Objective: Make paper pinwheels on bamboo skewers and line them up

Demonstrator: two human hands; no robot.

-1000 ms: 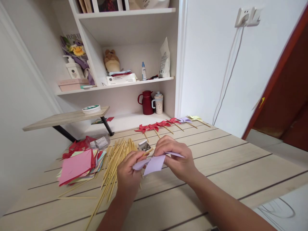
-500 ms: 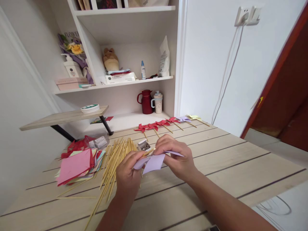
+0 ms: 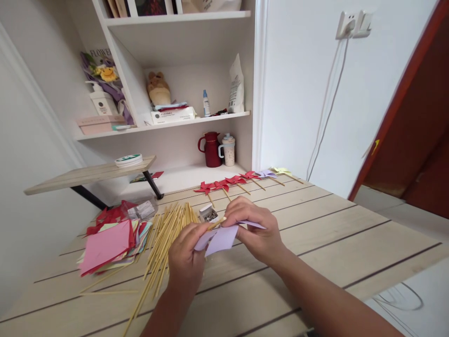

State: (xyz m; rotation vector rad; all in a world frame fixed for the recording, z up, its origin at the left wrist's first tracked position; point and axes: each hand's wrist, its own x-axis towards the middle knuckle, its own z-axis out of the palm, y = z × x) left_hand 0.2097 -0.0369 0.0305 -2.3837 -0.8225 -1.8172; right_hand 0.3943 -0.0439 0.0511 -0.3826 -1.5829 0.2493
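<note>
Far left on the wooden table (image 3: 351, 243), lay a loose stack of coloured paper squares (image 3: 108, 243), pink on top, with red scraps and a clear packet (image 3: 142, 209) just behind. Beside that stack, sprawled a heap of bamboo sticks (image 3: 164, 238), fanned toward the near edge, a few strays lying apart at the left. Above and behind, stood a small raised wooden shelf (image 3: 87, 174) bearing a white and green roll (image 3: 128, 159). Next, over the table's middle, held up the left hand (image 3: 185, 262), closed, thumb and fingers pinching 1 bamboo stick (image 3: 216, 223) together with the left edge of a lilac paper pinwheel (image 3: 219, 238). Just behind the knuckles, sat a small open box of pins (image 3: 209, 214) on the table. Touching the same lilac paper from the other side, curled the right hand (image 3: 257, 234), fingers bent and pressed onto the pinwheel's centre and upper flap, so that paper and stick end were gripped between both hands, clear of the table surface. Further back, lined up along the table's far edge, rested finished pinwheels (image 3: 224, 184): 4 red, then 1 lilac (image 3: 265, 173) and 1 pale yellow (image 3: 282, 171) at the right end. Behind those, on the white shelving (image 3: 182, 119), stood a dark red jug (image 3: 211, 150) and a speckled cup (image 3: 229, 150).
</note>
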